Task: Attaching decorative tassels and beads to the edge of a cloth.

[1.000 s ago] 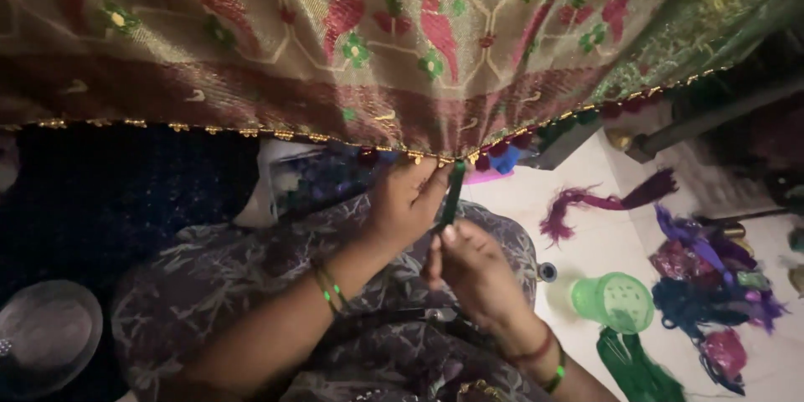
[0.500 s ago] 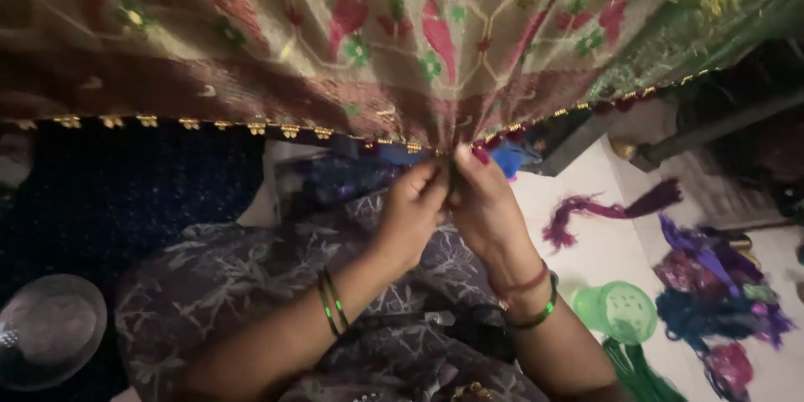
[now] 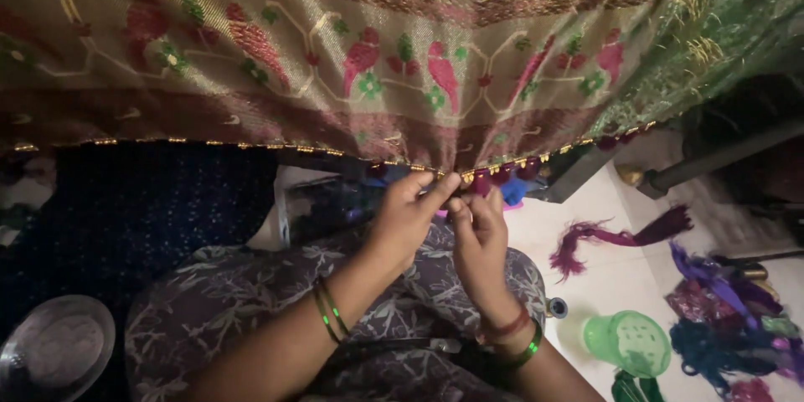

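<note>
Woven cloth [image 3: 402, 59] fills the upper half of the frame: gold-brown ground, red bird and green flower motifs, dark maroon border, a row of small gold beads along the hem. Far right part turns green.

Containers: a green perforated plastic basket [image 3: 628, 342] sits at lower right on the pale floor [image 3: 611, 276]; contents not discernible. A round metal plate [image 3: 54, 352] lies at lower left, apparently bare.

Left hand [image 3: 406, 218] and right hand [image 3: 479, 239] meet at frame centre, directly under the hem. Each grip is pressed together, fingertips pinching the hem edge beside red tassel knots [image 3: 502, 176]. Loose purple and maroon thread bundles [image 3: 720, 301] lie at right, well apart from the hands.
</note>
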